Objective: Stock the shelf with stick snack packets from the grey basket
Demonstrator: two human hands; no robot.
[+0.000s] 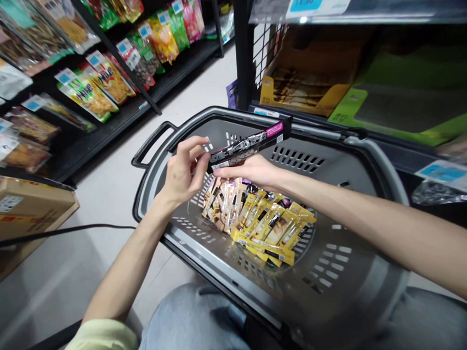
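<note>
A long black packet with a pink patch (251,142) is held over the shopping basket (336,253). My left hand (185,169) pinches its left end between thumb and fingers. From below, my right hand (251,172) grips the same packet, its thumb lying along the near edge; most of its fingers are hidden. Below the hands, yellow snack sticks (271,222) lie in a pile on the basket's bottom. Beige-brown snack sticks (229,203) lie to their left, with a few purple and dark wrappers partly hidden behind.
On the right stands a shelf with a yellow display box (303,98) and a green display box (354,112). Bagged snacks (87,93) hang on the left rack. A cardboard box (30,207) sits on the floor at left. The basket's handle (152,144) sticks out leftward.
</note>
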